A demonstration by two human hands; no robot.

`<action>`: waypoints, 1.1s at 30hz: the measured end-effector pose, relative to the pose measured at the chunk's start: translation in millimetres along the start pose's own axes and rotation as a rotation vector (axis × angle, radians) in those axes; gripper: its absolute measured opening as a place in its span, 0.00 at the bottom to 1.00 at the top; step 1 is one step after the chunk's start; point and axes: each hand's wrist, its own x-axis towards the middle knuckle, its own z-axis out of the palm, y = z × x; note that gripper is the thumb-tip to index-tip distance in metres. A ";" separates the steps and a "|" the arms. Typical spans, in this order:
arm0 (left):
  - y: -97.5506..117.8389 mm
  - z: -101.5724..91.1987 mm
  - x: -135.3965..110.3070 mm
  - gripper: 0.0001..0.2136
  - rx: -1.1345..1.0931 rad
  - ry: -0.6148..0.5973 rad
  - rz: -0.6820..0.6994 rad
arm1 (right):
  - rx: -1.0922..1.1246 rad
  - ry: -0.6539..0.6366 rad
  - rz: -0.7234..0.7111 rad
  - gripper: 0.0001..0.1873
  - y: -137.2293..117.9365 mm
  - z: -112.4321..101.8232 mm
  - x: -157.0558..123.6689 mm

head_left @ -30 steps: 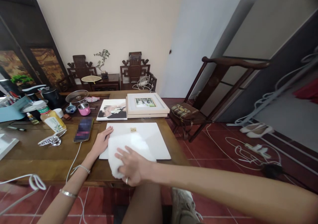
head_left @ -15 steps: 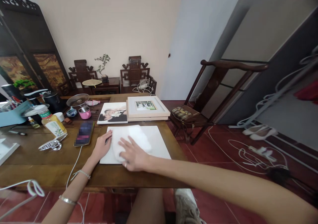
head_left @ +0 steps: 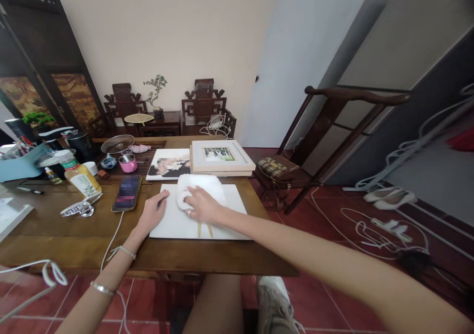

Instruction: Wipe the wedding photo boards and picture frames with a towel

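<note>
Under right fingers (head_left: pixel 196 195): plain white fluffy cloth (head_left: pixel 204 180). At left fingers (head_left: pixel 160 196): white rectangular board (head_left: pixel 233 228); tan strips (head_left: pixel 199 230) on it, nearer than right fingers. Left of left fingers: pink rounded cup (head_left: pixel 128 165), blue-and-white ceramic pot (head_left: pixel 108 163). Beyond right fingers: pale-wood, white-matted picture frame (head_left: pixel 241 156). Well right: brown plaid bag (head_left: pixel 274 166), red floor tiles (head_left: pixel 326 232).

On the table (head_left: pixel 177 256), the panel (head_left: pixel 176 225) lies nearest the person, the cloth (head_left: pixel 213 188) on its far part under the right hand (head_left: pixel 202 204), the left hand (head_left: pixel 152 209) at its left edge. Behind it sit a photo print (head_left: pixel 176 169) and, to the right, a picture frame (head_left: pixel 218 153). Left of it lie a phone (head_left: pixel 126 195) and, farther left, what seems a clip (head_left: pixel 82 205) before a bottle (head_left: pixel 83 178).
</note>
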 end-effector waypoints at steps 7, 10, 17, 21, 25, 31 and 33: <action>5.2 -8.9 -2.8 0.21 -0.135 0.157 -0.120 | -0.018 -0.037 -0.397 0.18 -64.9 8.5 -29.8; 7.1 -10.5 -5.9 0.21 -0.158 0.152 -0.132 | -0.021 -0.068 -0.516 0.17 -61.1 4.5 -38.1; 14.1 -9.5 -13.5 0.22 -0.043 0.075 -0.025 | 0.081 -0.107 -0.123 0.14 -11.2 -9.2 1.9; 9.9 -7.4 -12.3 0.21 -0.002 0.023 0.016 | 0.129 -0.089 -0.051 0.14 6.3 -9.4 12.1; 5.0 -5.0 -10.9 0.18 0.031 -0.050 0.038 | 0.166 -0.059 0.001 0.12 28.2 -6.6 -9.2; 5.7 -5.2 -11.1 0.17 0.022 -0.053 0.024 | 0.169 0.002 0.084 0.11 57.8 -2.8 -57.9; 6.1 -5.6 -10.9 0.17 0.025 -0.048 0.025 | 0.162 0.024 0.107 0.11 63.2 -2.9 -71.0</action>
